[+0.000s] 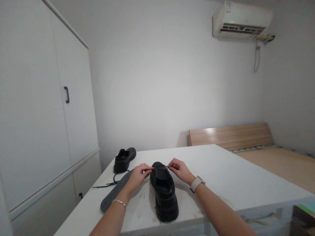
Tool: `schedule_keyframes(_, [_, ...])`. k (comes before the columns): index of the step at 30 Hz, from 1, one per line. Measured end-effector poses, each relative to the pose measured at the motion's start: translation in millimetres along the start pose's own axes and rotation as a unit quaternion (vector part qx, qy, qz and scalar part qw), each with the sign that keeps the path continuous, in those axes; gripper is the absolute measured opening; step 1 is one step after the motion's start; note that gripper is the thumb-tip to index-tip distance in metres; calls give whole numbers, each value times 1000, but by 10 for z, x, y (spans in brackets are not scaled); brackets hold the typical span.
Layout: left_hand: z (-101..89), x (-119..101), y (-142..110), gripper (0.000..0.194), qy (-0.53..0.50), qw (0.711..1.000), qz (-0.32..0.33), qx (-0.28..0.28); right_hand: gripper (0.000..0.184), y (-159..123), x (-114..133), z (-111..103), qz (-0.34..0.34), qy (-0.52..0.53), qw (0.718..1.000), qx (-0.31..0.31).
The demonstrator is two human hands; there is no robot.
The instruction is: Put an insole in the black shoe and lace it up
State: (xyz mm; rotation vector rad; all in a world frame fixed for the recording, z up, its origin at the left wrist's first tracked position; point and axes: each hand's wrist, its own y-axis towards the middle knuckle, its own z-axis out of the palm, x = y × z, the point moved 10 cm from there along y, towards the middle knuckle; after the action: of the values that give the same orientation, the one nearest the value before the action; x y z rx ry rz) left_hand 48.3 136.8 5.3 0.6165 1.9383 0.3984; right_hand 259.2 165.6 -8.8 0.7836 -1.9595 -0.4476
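A person's bare hands meet at a black shoe (166,203), lower ctr of frame, which stands upright on a white surface (228,175) w/ its heel toward the camera. The L hand (138,177) reaches the shoe's upper on the frame-left side, fingers pinched narrow; whether they grip anything is too small to tell. Opposite, the R hand (180,171) holds a thin lace (167,167) btwn thumb & fingertips. A bracelet (119,202) circles the L wrist; a pale-strapped watch (195,184) sits on the R. Left of ctr, a dark grey insole (114,193) lies next to the L hand, which partly hides it, w/ a loose black shoelace (104,186) just beside. Farther back, nr the surface's far left corner, is a second black shoe (122,162). Bkgd: white wardrobe (31,98), frame left; wall-mounted A/C (242,18), upper right; wooden headboard (231,136), right.
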Motion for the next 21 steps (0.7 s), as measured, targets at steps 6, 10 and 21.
schedule_keyframes(6, [1,120,12,38,-31,999,-35,-19,8,-18,145,3,-10,6,1000,-7])
schedule_keyframes(10, [38,128,6,45,-55,997,-49,-11,10,-8,142,1,-2,46,999,-8])
schedule_keyframes(21, [94,191,-3,41,-76,995,-69,-2,56,16,-248,231,102,215,970,45])
